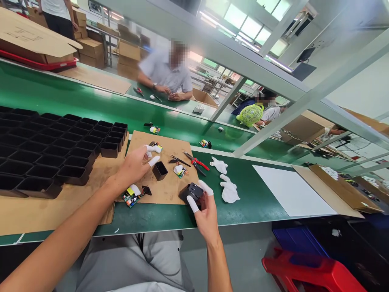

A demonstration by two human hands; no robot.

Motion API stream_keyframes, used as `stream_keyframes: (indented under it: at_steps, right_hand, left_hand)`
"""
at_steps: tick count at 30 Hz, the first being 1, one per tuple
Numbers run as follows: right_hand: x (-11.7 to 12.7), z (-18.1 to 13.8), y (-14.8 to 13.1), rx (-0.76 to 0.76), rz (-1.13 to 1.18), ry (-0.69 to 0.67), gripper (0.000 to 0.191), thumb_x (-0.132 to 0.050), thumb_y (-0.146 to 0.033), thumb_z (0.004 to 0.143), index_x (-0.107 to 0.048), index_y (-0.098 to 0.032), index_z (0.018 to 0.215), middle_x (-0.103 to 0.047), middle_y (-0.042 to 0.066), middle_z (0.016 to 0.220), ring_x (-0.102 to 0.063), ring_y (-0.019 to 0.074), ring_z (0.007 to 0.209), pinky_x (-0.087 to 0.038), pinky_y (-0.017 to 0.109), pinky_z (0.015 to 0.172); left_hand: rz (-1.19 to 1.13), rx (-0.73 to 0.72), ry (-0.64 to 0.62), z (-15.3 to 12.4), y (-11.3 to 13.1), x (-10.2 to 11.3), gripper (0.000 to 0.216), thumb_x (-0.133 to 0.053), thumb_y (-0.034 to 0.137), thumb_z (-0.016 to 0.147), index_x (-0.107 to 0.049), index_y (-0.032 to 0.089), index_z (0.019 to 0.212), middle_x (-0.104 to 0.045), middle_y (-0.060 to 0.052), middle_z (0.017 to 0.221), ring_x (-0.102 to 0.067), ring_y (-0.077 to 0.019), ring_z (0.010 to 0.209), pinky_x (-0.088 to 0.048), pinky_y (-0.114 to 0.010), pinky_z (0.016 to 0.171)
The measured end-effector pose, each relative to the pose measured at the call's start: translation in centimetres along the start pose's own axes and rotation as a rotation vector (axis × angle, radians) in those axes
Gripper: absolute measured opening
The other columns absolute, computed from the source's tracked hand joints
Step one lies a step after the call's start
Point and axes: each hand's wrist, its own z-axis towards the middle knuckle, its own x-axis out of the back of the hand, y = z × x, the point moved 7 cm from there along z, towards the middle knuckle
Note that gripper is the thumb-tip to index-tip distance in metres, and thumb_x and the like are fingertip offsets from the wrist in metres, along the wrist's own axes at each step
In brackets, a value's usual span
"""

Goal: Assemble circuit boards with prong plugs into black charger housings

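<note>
My right hand (206, 209), with white cots on thumb and finger, grips a black plastic adapter case (191, 192) just above the front edge of the cardboard mat (165, 194). Over the mat is my left hand (136, 162), its cotted thumb and fingers apart. Its fingertips are at a small circuit board (157, 145); whether they touch it I cannot tell. Just right of the left thumb stands an open black case (160, 171). Another circuit board (180, 171) lies between the hands, and a larger board (131, 196) with a black piece attached is below my left wrist.
Rows of black open cases (45, 150) fill the left. Red-handled pliers (196, 161), black cutters (179, 160) and white gloves (229, 190) lie to the right. Farther boards (205, 143) sit on the green belt (173, 121). Across it sits a co-worker (170, 77). A red stool (306, 267) stands below right.
</note>
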Motion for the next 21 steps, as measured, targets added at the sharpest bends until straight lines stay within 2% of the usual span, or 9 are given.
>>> stream_keyframes:
  at_steps: [2,6,8,12,14,17,21]
  right_hand:
    - [0.2,-0.1,0.0,0.035,-0.023,0.028,0.067,-0.093,-0.043,0.093,-0.07,-0.024,0.153,-0.083,0.012,0.132,-0.083,0.0269,0.114,-0.07,0.048,0.105]
    - [1.0,-1.2,-0.7,0.207,-0.081,0.107,0.051,-0.093,-0.029,0.094,-0.076,-0.026,0.142,-0.087,0.01,0.125,-0.087,0.0262,0.113,-0.073,0.049,0.104]
    - [1.1,-2.1,-1.8,0.334,-0.113,0.121,0.051,-0.091,-0.019,0.094,-0.076,-0.029,0.141,-0.089,0.008,0.124,-0.087,0.026,0.114,-0.074,0.051,0.105]
    - [0.6,-3.6,-5.1,0.592,-0.156,0.037,0.061,-0.084,-0.002,0.088,-0.079,-0.035,0.139,-0.09,0.006,0.13,-0.087,0.0296,0.122,-0.074,0.058,0.109]
    - [0.0,-4.1,-7.0,0.726,-0.191,-0.017,0.065,-0.081,0.004,0.086,-0.078,-0.034,0.139,-0.089,0.007,0.134,-0.087,0.0313,0.124,-0.075,0.058,0.109]
    - [-1.0,-4.4,-9.1,0.891,-0.293,-0.041,0.06,-0.077,0.005,0.088,-0.077,-0.024,0.14,-0.087,0.016,0.136,-0.086,0.0345,0.126,-0.077,0.056,0.103]
    - [-1.3,-3.7,-9.5,0.926,-0.332,0.036,0.048,-0.077,0.002,0.092,-0.079,-0.02,0.135,-0.086,0.018,0.129,-0.085,0.0354,0.124,-0.079,0.055,0.1]
  left_hand:
    - [-0.002,-0.006,0.001,0.0,0.2,0.0,0.025,-0.068,0.045,0.104,-0.073,0.022,0.112,-0.076,-0.005,0.095,-0.069,-0.0251,0.087,-0.052,-0.037,0.082]
    - [-0.011,-0.029,0.015,-0.1,0.7,0.3,0.027,-0.067,0.045,0.105,-0.075,0.022,0.118,-0.075,-0.004,0.094,-0.07,-0.0245,0.086,-0.053,-0.036,0.08]
    - [-0.016,-0.042,0.028,-0.1,0.9,0.5,0.028,-0.067,0.045,0.105,-0.075,0.023,0.119,-0.075,-0.003,0.094,-0.071,-0.0244,0.086,-0.054,-0.036,0.079]
    - [-0.036,-0.09,0.049,-0.2,1.7,1.0,0.028,-0.069,0.046,0.105,-0.075,0.023,0.118,-0.076,-0.004,0.095,-0.073,-0.0247,0.087,-0.057,-0.037,0.081]
    - [-0.057,-0.138,0.042,-0.5,2.7,1.3,0.03,-0.072,0.045,0.102,-0.075,0.023,0.121,-0.077,-0.004,0.097,-0.074,-0.0243,0.088,-0.059,-0.037,0.082]
    - [-0.121,-0.308,0.023,-1.7,5.4,1.9,0.028,-0.074,0.038,0.1,-0.075,0.023,0.123,-0.079,-0.006,0.103,-0.077,-0.0241,0.093,-0.062,-0.037,0.086]
    - [-0.188,-0.754,0.106,-4.4,9.9,3.0,0.036,-0.078,0.038,0.095,-0.073,0.022,0.127,-0.077,-0.008,0.096,-0.074,-0.0245,0.081,-0.057,-0.036,0.069]
